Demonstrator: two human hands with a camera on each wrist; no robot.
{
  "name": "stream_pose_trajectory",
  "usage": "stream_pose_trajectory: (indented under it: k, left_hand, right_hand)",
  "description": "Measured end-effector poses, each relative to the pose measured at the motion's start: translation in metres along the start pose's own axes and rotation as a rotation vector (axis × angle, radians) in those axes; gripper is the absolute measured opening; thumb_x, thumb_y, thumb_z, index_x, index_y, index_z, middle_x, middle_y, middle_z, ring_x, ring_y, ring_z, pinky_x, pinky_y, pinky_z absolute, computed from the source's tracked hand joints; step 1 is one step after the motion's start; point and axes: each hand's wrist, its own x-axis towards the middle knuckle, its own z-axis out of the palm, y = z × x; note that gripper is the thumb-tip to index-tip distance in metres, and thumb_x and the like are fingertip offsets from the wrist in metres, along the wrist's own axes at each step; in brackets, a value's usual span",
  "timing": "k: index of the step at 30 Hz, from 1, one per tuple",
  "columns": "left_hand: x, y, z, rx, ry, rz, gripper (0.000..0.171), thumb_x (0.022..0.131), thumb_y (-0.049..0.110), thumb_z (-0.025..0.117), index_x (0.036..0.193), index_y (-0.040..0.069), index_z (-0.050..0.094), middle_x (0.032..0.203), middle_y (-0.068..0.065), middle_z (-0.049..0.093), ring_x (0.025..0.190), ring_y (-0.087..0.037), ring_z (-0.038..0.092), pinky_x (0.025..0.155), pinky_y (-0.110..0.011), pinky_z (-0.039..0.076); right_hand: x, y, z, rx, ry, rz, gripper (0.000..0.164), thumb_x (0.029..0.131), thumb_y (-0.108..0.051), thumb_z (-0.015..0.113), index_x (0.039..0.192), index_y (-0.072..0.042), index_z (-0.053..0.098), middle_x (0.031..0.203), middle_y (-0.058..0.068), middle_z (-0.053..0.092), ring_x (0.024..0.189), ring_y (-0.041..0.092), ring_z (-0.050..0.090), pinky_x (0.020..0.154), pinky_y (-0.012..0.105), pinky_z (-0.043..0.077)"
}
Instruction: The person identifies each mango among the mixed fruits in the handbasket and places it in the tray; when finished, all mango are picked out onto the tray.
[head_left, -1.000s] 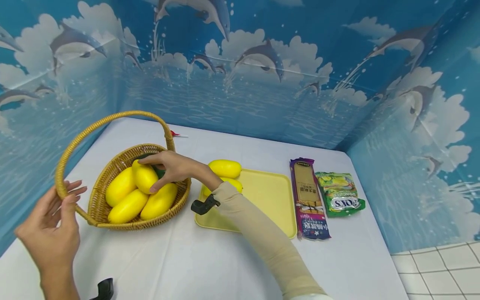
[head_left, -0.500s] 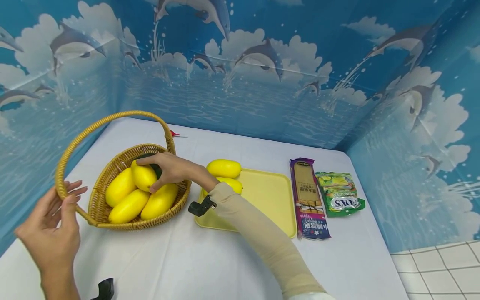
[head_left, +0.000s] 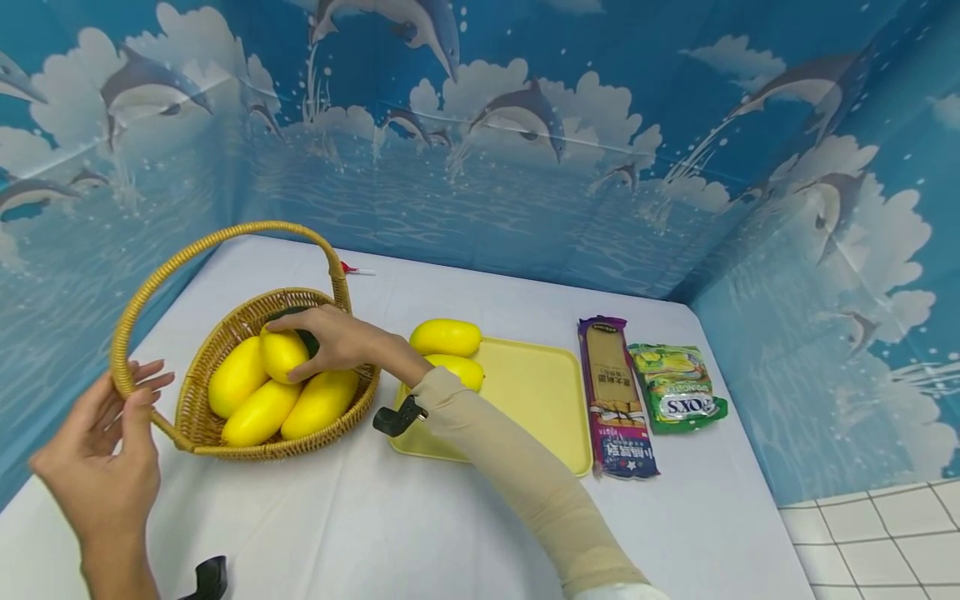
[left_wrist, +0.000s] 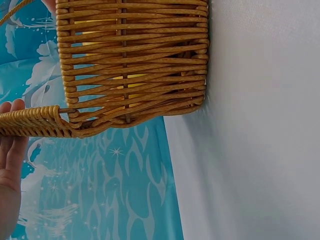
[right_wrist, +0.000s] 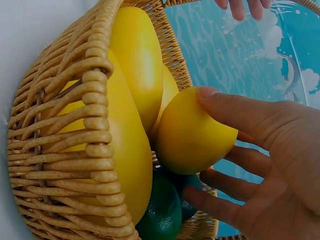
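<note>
A wicker basket (head_left: pixel 232 454) with a tall hooped handle (head_left: pixel 172 265) stands at the left of the table, holding several yellow mangoes (head_left: pixel 261 414). My left hand (head_left: pixel 101 458) has the handle's near-left end between thumb and fingers. Reaching in from the right, my right hand (head_left: pixel 341 337) grips the uppermost mango (head_left: pixel 283 357), thumb on one side and fingers on the other. In the right wrist view, that mango (right_wrist: pixel 192 137) rests close against the others, over dark green glossy fruit (right_wrist: pixel 162 210). The lower fruit is partly hidden by the basket's woven side.
Right of the basket lies a pale yellow tray (head_left: pixel 532 400) with two mangoes (head_left: pixel 446 337) at its left end. Beyond it are a pasta packet (head_left: pixel 611 392) and a green FOX'S bag (head_left: pixel 678 392). A small red-and-white item (head_left: pixel 360 271) lies behind the basket.
My right hand has shifted slightly left with the mango, which now sits a little further left among the others. My left hand has stayed on the handle.
</note>
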Motion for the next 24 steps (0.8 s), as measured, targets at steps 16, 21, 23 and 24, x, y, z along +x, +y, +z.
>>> stream_pose_trajectory:
  k: [16,21,23,24]
  left_hand:
    - [0.000,0.007,0.006,-0.093,0.061,-0.008,0.029,0.101,-0.005,0.069,0.129,-0.006,0.074,0.122,-0.011,0.079,0.103,-0.003,0.077,0.094,-0.013,0.058]
    - [-0.001,0.008,0.007,-0.106,0.069,-0.013,0.028,0.101,-0.006,0.070,0.128,-0.007,0.074,0.121,-0.011,0.079,0.102,-0.004,0.077,0.092,-0.012,0.058]
    - [-0.001,0.008,0.007,-0.095,0.070,-0.016,0.028,0.101,-0.005,0.070,0.128,-0.006,0.074,0.121,-0.011,0.079,0.102,-0.003,0.077,0.092,-0.012,0.058]
    - [-0.001,0.007,0.007,-0.084,0.070,-0.016,0.028,0.101,-0.004,0.070,0.129,-0.005,0.074,0.122,-0.010,0.079,0.102,-0.003,0.077,0.092,-0.012,0.058]
  right_hand:
    - [-0.016,0.001,-0.001,0.156,0.037,-0.160,0.057,0.108,-0.019,0.069,0.159,-0.004,0.051,0.161,0.013,0.055,0.102,0.011,0.060,0.091,0.021,0.049]
    - [-0.031,0.000,-0.008,0.263,0.062,-0.163,0.056,0.109,-0.015,0.066,0.161,-0.003,0.048,0.162,0.013,0.053,0.130,0.008,0.061,0.105,0.021,0.054]
    - [-0.039,-0.001,-0.011,0.300,0.067,-0.157,0.056,0.109,-0.014,0.065,0.161,-0.003,0.047,0.163,0.014,0.052,0.134,0.008,0.059,0.105,0.019,0.055]
    - [-0.043,-0.001,-0.013,0.313,0.070,-0.157,0.056,0.109,-0.013,0.065,0.161,-0.003,0.047,0.163,0.014,0.051,0.135,0.008,0.059,0.105,0.019,0.055]
